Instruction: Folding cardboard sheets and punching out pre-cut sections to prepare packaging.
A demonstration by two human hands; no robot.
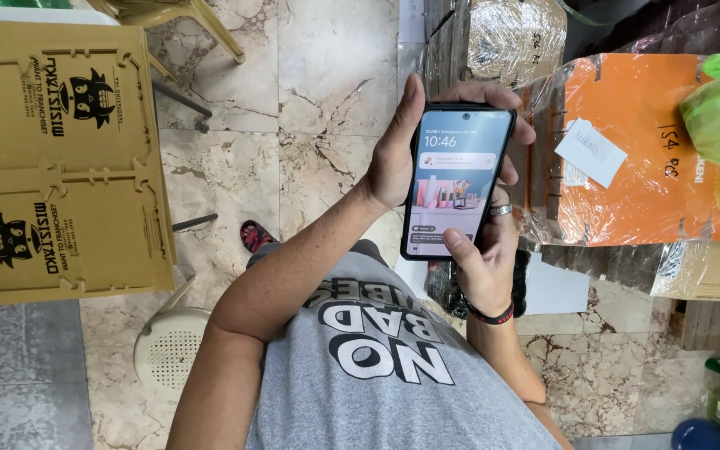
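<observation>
You are cradling the phone (457, 179): left hand (397, 154) fingers clamped round its edges, right hand (485, 258) fingers curled beneath, thumb on the glass. Likely light, rigid, slick, breakable; edges are gripping best.

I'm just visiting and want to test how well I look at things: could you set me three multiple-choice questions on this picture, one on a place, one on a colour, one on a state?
1. Where do the flat brown cardboard sheets lie?
A. at the left of the view
B. under the phone
C. on the person's lap

2. What colour is the wrapped bundle at the right?
A. blue
B. orange
C. white

3. What state is the phone in?
A. screen dark
B. lying on the floor
C. screen lit, held in both hands

Answers:
1. A, the sheets fill the left edge, apart from the hands.
2. B, orange shows through the clear wrap.
3. C, the left hand grips its side, the right hand has its thumb on the bright screen.
</observation>
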